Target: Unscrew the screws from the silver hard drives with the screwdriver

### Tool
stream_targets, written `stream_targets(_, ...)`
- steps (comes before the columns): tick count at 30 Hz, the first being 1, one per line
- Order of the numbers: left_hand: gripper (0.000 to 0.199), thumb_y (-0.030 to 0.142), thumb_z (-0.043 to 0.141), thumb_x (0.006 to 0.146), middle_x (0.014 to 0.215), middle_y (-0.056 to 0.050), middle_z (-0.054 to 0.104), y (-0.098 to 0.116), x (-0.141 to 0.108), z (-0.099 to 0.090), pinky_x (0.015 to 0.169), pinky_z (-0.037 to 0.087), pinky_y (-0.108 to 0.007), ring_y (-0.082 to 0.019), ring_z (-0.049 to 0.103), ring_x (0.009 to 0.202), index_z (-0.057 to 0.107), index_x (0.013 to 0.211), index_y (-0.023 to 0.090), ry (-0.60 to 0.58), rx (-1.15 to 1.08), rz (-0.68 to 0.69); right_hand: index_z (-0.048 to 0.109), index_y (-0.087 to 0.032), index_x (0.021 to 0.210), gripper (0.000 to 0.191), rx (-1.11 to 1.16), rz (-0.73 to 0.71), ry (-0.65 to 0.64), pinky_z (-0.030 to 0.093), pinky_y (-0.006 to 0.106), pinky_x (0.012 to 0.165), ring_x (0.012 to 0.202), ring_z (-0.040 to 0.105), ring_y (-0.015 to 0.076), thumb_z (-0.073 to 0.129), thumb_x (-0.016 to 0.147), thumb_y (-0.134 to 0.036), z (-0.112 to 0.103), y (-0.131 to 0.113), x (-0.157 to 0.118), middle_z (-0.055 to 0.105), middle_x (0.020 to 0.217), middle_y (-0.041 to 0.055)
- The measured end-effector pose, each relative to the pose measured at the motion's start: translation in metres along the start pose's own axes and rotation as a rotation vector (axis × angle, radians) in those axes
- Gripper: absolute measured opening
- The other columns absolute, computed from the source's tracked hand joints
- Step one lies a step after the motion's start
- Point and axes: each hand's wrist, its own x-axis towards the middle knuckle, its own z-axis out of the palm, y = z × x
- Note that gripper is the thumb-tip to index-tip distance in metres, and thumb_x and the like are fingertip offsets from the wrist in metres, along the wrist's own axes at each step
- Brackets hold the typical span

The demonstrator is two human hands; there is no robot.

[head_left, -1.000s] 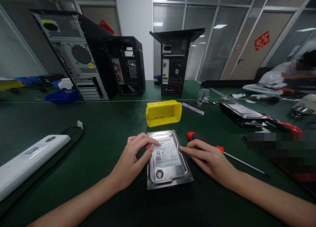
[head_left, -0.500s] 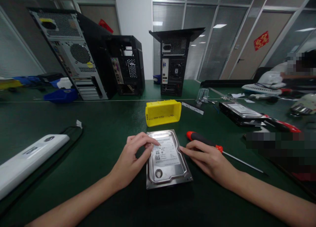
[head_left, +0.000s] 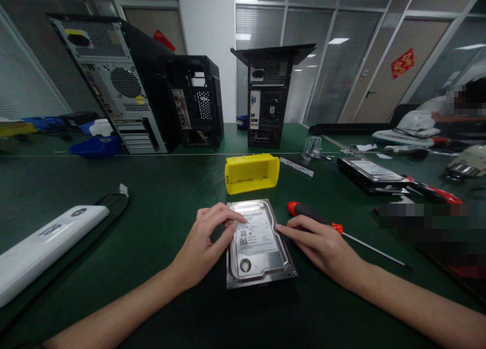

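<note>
Left hand point(head_left: 207, 240): half-open, touching hard drive point(head_left: 260, 255)
Right hand point(head_left: 322, 241): curled at its side, can't tell if gripping
Hard drive: toward desk's point(head_left: 170, 182) near edge

The hard drive point(head_left: 260, 263) lies on the surface point(head_left: 170, 179) between the left grip point(head_left: 205, 240) and the right grip point(head_left: 319, 240), both touching it. The screwdriver point(head_left: 374, 248) runs from just beyond the right grip out to its right. Past both grips, directly behind the drive, sits the box point(head_left: 252, 187); farther back stand three computer cases point(head_left: 215, 103). Left of the left grip lies the power strip point(head_left: 61, 240). Well right of the right grip is a second drive point(head_left: 374, 169), seemingly on something, though the view there is poor.
</note>
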Motion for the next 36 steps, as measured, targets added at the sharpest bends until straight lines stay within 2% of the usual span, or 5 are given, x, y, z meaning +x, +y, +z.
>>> stream_targets(5, 0.021, 0.025, 0.041, 0.091, 0.093, -0.002, 0.060, 0.0017, -0.0007, 0.0010, 0.082, 0.035, -0.036, -0.020, 0.051, 0.090, 0.062, 0.095, 0.024, 0.027, -0.021, -0.013, 0.056, -0.016, 0.122, 0.036, -0.005, 0.012, 0.008, 0.054, 0.030, 0.071, 0.088, 0.061, 0.0170, 0.040, 0.090, -0.011, -0.0007, -0.0014, 0.0001, 0.060, 0.101, 0.0101)
stream_targets(21, 0.020, 0.025, 0.042, 0.092, 0.092, -0.001, 0.060, 0.0006, 0.0005, 0.0001, 0.080, 0.035, -0.035, -0.019, 0.051, 0.088, 0.061, 0.097, 0.023, -0.006, 0.009, 0.006, 0.055, -0.018, 0.124, 0.037, -0.015, -0.013, 0.009, 0.055, 0.029, 0.072, 0.089, 0.061, 0.0161, 0.040, 0.090, -0.012, -0.0008, -0.0004, 0.0006, 0.060, 0.101, 0.0093)
stream_targets(36, 0.020, 0.024, 0.042, 0.091, 0.094, -0.001, 0.060, -0.0002, -0.0006, 0.0004, 0.081, 0.036, -0.035, -0.020, 0.052, 0.090, 0.062, 0.095, 0.024, 0.011, 0.005, 0.003, 0.058, -0.015, 0.120, 0.035, 0.007, 0.010, 0.017, 0.054, 0.029, 0.072, 0.088, 0.061, 0.0167, 0.042, 0.089, -0.011, 0.0001, -0.0005, 0.0006, 0.060, 0.100, 0.0102)
